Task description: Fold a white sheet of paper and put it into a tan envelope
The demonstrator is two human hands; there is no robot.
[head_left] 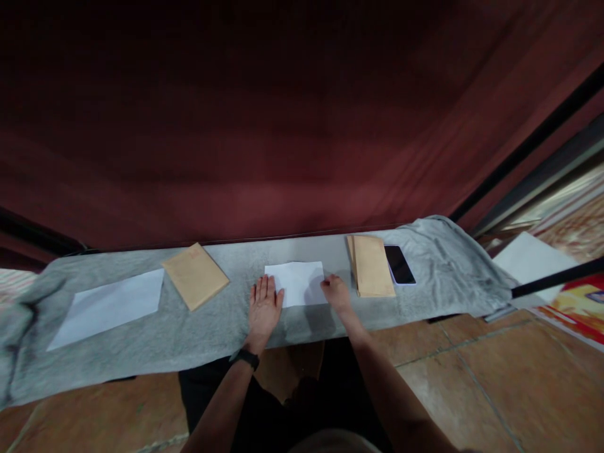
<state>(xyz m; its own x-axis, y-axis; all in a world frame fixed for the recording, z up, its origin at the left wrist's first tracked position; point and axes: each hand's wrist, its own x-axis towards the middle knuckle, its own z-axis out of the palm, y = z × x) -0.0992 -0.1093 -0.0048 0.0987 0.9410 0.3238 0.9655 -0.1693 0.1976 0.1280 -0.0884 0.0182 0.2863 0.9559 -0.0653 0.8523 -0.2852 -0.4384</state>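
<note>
A folded white sheet of paper [297,281] lies in the middle of a grey cloth-covered bench [189,330]. My left hand [263,308] lies flat with fingers stretched out, pressing on the paper's left edge. My right hand [336,292] has its fingers curled together at the paper's right edge, pinching or pressing it; the fingertips are partly hidden. A black band sits on my left wrist [245,358].
A brown envelope [194,275] and a larger white sheet [109,306] lie to the left. A stack of brown envelopes [370,265] and a dark phone [399,264] lie to the right. A dark red curtain [283,126] hangs behind. Tiled floor [495,384] lies below.
</note>
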